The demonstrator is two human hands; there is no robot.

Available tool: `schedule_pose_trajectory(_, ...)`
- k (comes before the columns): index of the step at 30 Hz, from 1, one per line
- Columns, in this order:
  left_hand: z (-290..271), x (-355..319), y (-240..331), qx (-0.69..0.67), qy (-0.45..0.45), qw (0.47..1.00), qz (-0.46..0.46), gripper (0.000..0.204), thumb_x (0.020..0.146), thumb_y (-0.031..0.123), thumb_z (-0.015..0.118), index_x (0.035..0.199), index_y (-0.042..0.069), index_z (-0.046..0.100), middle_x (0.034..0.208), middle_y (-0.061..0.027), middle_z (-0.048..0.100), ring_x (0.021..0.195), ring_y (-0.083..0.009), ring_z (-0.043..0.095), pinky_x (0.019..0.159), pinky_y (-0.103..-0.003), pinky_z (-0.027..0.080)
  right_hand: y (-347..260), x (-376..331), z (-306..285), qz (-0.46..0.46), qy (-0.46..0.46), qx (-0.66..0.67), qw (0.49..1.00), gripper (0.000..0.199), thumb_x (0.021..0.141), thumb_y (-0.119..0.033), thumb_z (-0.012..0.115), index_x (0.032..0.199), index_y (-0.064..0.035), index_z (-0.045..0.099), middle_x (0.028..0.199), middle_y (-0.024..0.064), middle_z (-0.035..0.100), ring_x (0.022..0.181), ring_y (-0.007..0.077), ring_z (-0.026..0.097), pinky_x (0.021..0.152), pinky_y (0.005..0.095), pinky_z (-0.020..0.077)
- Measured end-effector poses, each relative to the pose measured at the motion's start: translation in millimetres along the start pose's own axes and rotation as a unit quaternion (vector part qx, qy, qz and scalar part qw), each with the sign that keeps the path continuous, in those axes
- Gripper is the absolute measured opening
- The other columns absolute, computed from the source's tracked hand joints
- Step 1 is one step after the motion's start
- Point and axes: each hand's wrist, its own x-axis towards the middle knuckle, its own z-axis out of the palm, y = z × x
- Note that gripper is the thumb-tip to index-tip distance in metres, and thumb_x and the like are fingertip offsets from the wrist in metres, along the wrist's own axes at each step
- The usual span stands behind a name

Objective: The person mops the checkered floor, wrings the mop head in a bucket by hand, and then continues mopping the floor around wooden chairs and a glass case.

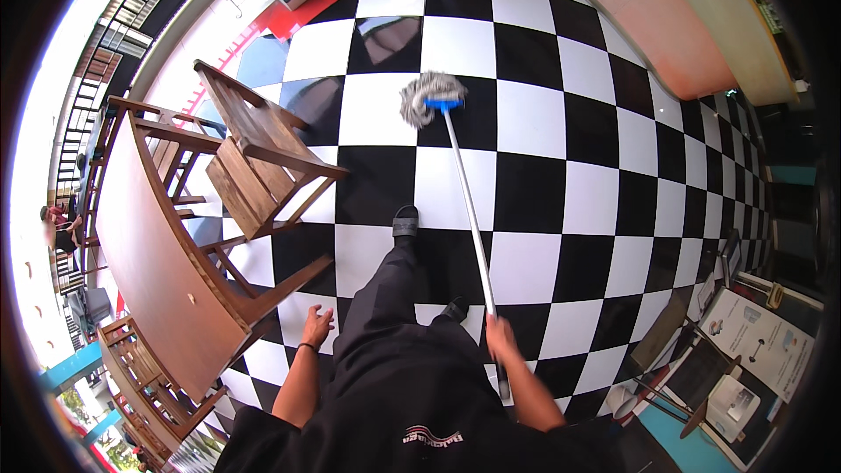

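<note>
The right hand (501,335) is closed around the upper end of the mop handle (469,210), fingers wrapped tight on the pole. The left hand (315,327) holds nothing; it hangs beside the hip with its fingers loosely spread.

The black-and-white checkered floor (534,114) fills most of the view. The mop lies across it with its long axis running from the right hand away from the person and a little to the left, the handle slanting down to the grey string mop head (429,96), which rests on the tiles well ahead of the feet and points away from the body.

To the left stands a long wooden table (149,245), its edge near the left hand. A wooden chair (254,158) stands just beyond it, turned toward the open floor, left of the mop head and apart from it. One black shoe (405,222) is planted between the chair and the handle.
</note>
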Motion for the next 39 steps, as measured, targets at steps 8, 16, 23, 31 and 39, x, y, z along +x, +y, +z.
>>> schedule_pose_trajectory(8,-71,11,61,-0.043,0.050,0.998,0.012,0.056,0.090,0.040,0.055,0.131,0.007,0.036,0.095,-0.0078,0.061,0.077,-0.0149,0.060,0.064,-0.029,0.046,-386,185,-77,-0.055,-0.045,0.226,0.972,0.033,0.095,-0.028,0.045,0.082,0.0024,0.050,0.056,0.0104,0.050,0.042,0.0215,0.052,0.039,0.0375,0.0449)
schedule_pose_trajectory(16,-52,5,54,-0.052,0.020,0.997,0.055,0.055,0.089,0.036,0.057,0.131,0.007,0.035,0.094,-0.0077,0.061,0.075,-0.0134,0.060,0.060,-0.025,0.044,-357,174,-91,-0.048,0.074,-0.036,0.995,0.047,0.094,-0.037,0.035,0.091,0.0004,0.064,0.065,0.0125,0.061,0.052,0.0253,0.061,0.053,0.0382,0.0492)
schedule_pose_trajectory(23,-30,-7,-28,-0.023,0.014,0.998,0.059,0.059,0.088,0.038,0.058,0.130,0.004,0.034,0.093,-0.0099,0.061,0.073,-0.0148,0.061,0.054,-0.025,0.045,-142,70,-51,0.013,0.118,-0.047,0.992,0.060,0.091,-0.047,0.033,0.072,0.0050,0.058,0.053,0.0138,0.055,0.045,0.0271,0.057,0.049,0.0395,0.0474)
schedule_pose_trajectory(31,21,-25,-137,0.103,-0.057,0.991,-0.070,0.060,0.087,0.036,0.059,0.131,0.006,0.032,0.094,-0.0144,0.062,0.074,-0.0241,0.063,0.066,-0.043,0.049,229,-128,66,0.084,0.097,-0.038,0.991,0.065,0.090,-0.056,0.035,0.101,0.0044,0.057,0.104,0.0288,0.059,0.104,0.0455,0.053,0.087,0.0519,0.0418)
schedule_pose_trajectory(39,51,-36,-127,0.184,-0.092,0.978,-0.027,0.064,0.087,0.039,0.058,0.132,0.003,0.030,0.098,-0.0172,0.062,0.078,-0.0254,0.064,0.069,-0.043,0.049,392,-375,241,0.347,0.064,-0.008,0.936,0.064,0.089,-0.058,0.036,0.090,0.0010,0.060,0.092,0.0270,0.062,0.089,0.0453,0.059,0.078,0.0519,0.0463)
